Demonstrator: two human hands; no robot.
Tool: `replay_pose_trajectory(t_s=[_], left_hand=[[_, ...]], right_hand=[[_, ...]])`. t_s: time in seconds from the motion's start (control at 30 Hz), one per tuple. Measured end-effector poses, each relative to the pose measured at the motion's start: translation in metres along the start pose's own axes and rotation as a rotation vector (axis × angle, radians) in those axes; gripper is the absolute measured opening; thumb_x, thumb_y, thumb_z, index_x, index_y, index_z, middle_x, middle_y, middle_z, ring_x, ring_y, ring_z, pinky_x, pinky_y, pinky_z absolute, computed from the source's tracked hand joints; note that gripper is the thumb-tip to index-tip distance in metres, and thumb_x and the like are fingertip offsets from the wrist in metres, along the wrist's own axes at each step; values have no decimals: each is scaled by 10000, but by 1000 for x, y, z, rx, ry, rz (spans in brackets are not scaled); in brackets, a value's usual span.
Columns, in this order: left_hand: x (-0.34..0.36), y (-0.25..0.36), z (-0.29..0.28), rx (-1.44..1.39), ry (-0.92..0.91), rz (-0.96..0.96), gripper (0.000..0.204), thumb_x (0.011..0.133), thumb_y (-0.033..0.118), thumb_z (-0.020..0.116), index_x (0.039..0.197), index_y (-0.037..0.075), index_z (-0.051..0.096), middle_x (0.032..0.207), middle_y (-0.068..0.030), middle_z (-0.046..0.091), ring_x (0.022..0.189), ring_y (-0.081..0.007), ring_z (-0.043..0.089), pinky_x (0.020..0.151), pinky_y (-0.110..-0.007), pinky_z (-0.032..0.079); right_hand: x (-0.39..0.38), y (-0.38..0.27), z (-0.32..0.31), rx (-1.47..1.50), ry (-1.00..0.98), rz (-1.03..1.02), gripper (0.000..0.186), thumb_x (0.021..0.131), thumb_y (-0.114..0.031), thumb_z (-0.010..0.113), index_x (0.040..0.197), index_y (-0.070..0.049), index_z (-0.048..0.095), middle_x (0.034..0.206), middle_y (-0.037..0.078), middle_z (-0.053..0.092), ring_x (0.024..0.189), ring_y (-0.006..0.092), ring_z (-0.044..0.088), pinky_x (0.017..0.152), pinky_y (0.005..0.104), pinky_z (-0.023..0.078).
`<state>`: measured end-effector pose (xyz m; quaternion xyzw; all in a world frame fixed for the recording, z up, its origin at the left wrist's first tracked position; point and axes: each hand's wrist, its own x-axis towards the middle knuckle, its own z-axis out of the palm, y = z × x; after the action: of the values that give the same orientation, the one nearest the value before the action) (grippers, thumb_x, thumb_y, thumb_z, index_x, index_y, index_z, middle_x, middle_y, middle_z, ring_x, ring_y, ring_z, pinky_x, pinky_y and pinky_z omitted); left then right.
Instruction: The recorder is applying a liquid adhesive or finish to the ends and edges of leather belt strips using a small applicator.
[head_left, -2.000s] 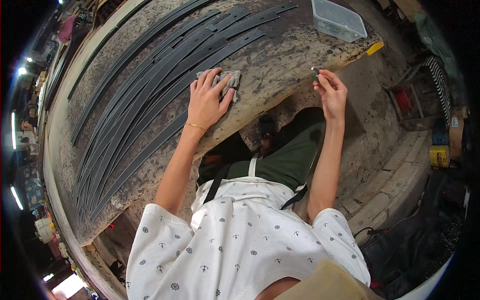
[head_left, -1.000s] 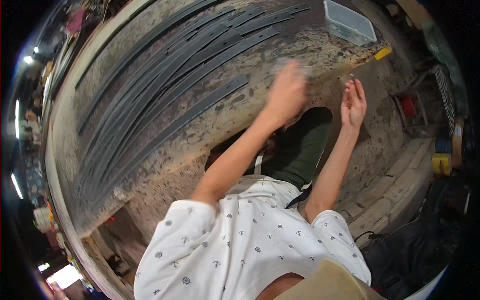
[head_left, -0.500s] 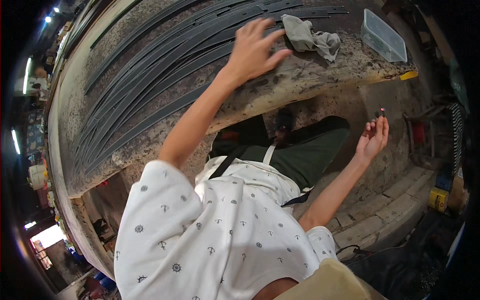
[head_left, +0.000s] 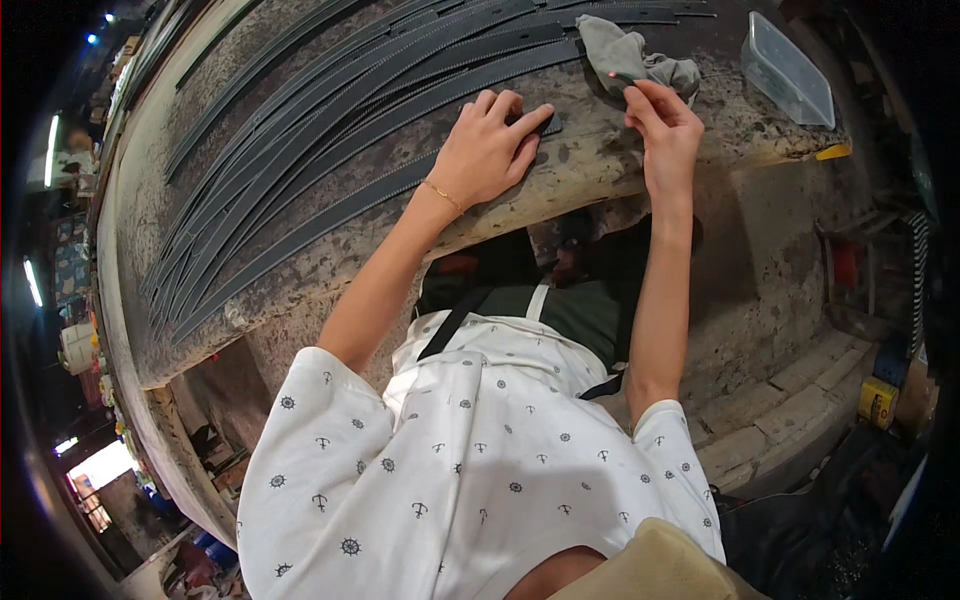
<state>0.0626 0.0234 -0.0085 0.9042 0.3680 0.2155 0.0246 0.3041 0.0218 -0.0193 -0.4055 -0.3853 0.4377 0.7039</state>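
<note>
My left hand [head_left: 490,145] lies over the end of the dark strap [head_left: 340,212] nearest the bench's front edge. Its fingers are apart, with the index finger and thumb pointing toward the strap's tip; their undersides are hidden. Closed in a pinch, my right hand [head_left: 668,125] holds a small dark thin piece [head_left: 622,78] with a glowing red tip, too small to name. Just behind that piece is a crumpled grey cloth [head_left: 610,48]. Many long dark straps with stitched edges [head_left: 400,110] fan out across the bench to the left.
The stained bench [head_left: 590,165] has a rounded front edge above my lap. A clear plastic box [head_left: 790,75] stands at its far right, near a yellow piece [head_left: 832,153] on the edge. A yellow box [head_left: 878,402] sits lower right, below a dark stool-like frame [head_left: 850,262].
My right hand has swung from the right side up over the bench, beside the cloth, still pinching the small piece. My left hand has come down onto the nearest strap's end.
</note>
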Motion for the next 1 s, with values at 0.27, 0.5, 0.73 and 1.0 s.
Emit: replay_pose_trajectory(t_s=[0.27, 0.5, 0.73, 1.0], left_hand=[[-1, 3, -7, 61, -12, 60, 531, 852, 92, 626, 1334, 315, 622, 1252, -114, 536, 1044, -290, 510, 894, -400, 437], [-4, 5, -3, 53, 12, 75, 493, 833, 72, 642, 1281, 276, 654, 1259, -115, 522, 1048, -302, 510, 874, -399, 438], [-5, 16, -6, 174, 221, -173, 426, 897, 249, 664, 1268, 45, 613, 1191, -147, 570, 1095, -332, 496, 916, -433, 403], [-54, 9, -25, 121, 301, -474, 515, 818, 275, 739, 1231, -5, 613, 1189, -151, 567, 1136, -331, 488, 927, -445, 381]], right_hand=[[4, 5, -1, -134, -22, 24, 187, 872, -81, 769, 1024, 24, 734, 837, 24, 695, 681, 85, 618, 632, 232, 500], [1, 2, -2, -169, -25, 76, 212, 874, -93, 769, 1040, 32, 724, 862, 25, 702, 709, 80, 629, 633, 232, 519], [-1, -1, 2, -207, -42, 47, 197, 886, -95, 758, 1032, 33, 725, 842, 29, 698, 713, 90, 635, 644, 249, 533], [-2, -2, 2, -212, -48, 75, 172, 886, -78, 751, 1018, 29, 725, 833, 19, 687, 701, 81, 625, 641, 234, 536]])
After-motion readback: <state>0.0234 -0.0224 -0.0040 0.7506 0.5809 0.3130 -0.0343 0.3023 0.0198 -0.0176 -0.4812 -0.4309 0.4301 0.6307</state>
